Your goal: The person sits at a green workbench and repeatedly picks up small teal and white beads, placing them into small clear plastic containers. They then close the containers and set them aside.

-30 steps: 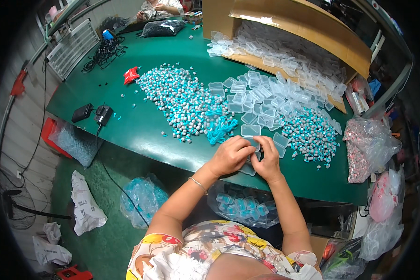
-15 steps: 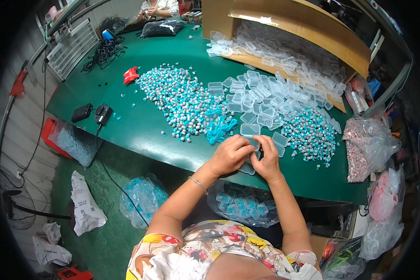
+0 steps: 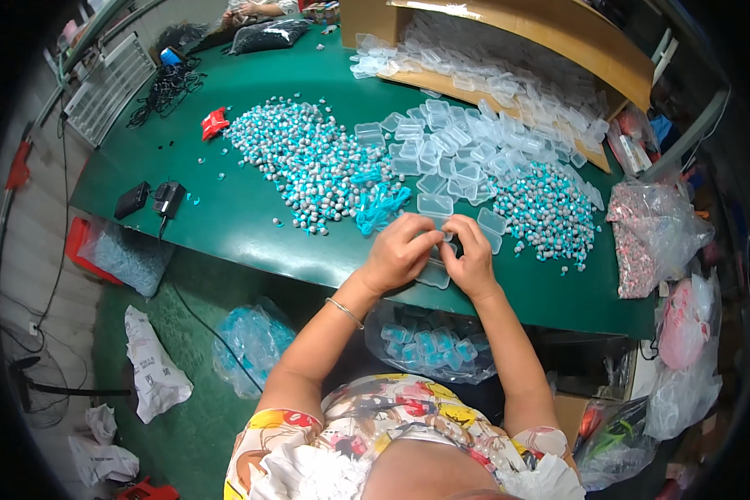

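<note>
- A person's left hand (image 3: 398,252), a thin bracelet (image 3: 346,313) at its wrist, works with fingers curled and thumb drawn in; what it grips is hidden.
- Close beside it, the right hand (image 3: 470,262) bends its fingers and thumb toward the left fingertips, leaving a small gap; whether it has hold of anything cannot be told.
- Clock positions run from the meeting fingertips, above the near edge of a green-topped table (image 3: 233,218).
- At 12 o'clock, just beyond the fingers, lies a clear rectangular plastic box (image 3: 435,205); farther out spreads a heap of similar clear boxes (image 3: 452,138).
- At 2 o'clock, another clear box (image 3: 492,222) rests near the right hand.
- At 10 o'clock sit a bundle of turquoise cords (image 3: 381,213) and, beyond, a broad pile of small grey-and-turquoise pieces (image 3: 300,162).
- Between 2 and 3 o'clock, a smaller pile of grey-and-turquoise pieces (image 3: 546,218) covers the tabletop.
- At 6 o'clock, below the table edge, a clear plastic bag (image 3: 375,343) holds boxes with turquoise contents.
- At 1 o'clock, a brown cardboard carton (image 3: 550,33) opens onto more clear boxes.
</note>
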{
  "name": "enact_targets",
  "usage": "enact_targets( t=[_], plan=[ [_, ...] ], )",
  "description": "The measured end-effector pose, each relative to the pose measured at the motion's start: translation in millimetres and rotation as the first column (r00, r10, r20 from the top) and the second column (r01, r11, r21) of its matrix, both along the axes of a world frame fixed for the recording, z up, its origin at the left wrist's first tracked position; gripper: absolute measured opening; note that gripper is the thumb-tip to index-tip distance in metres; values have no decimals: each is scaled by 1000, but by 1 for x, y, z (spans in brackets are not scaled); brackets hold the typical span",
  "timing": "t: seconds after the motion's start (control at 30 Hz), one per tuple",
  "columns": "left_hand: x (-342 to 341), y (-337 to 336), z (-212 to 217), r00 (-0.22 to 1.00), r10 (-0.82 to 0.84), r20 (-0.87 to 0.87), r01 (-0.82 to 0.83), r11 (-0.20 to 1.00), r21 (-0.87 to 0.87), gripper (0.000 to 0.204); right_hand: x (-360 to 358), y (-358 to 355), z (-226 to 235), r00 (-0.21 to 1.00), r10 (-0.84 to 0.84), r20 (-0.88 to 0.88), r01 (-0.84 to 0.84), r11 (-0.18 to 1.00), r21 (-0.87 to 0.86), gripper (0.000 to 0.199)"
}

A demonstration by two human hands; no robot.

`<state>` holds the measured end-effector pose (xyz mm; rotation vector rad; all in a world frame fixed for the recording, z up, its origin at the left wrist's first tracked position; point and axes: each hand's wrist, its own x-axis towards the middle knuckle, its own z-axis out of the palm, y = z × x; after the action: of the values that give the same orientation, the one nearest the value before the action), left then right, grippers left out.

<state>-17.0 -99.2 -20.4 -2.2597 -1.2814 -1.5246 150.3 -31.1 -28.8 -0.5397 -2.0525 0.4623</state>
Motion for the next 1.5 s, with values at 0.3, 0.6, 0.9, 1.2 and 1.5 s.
enact_targets(
  t=[0.3, 0.6, 0.9, 1.2, 1.5],
  plan=[
    [-3, -6, 4, 982, 179, 63, -183, 981, 64, 33, 8, 22, 14, 961, -268, 65, 260, 959, 116, 26],
    [-14, -16, 3, 924, 347, 161, -360, 931, 56, 26, -17, 68, 35, 810, -498, 309, 440, 865, 239, 30],
    [-33, -64, -9, 897, 440, 38, -428, 887, -171, 19, 27, -29, 32, 886, 53, 461, -43, 999, -33, 33],
    [-21, -55, -6, 875, 480, -65, -476, 828, -296, 19, 41, -35, 21, 895, -17, 446, 6, 1000, 25, 17],
    [-79, -79, -15, 637, 758, -143, -757, 579, -305, 20, 51, -41, 20, 943, -103, 318, 96, 995, 36, 19]
  ],
)
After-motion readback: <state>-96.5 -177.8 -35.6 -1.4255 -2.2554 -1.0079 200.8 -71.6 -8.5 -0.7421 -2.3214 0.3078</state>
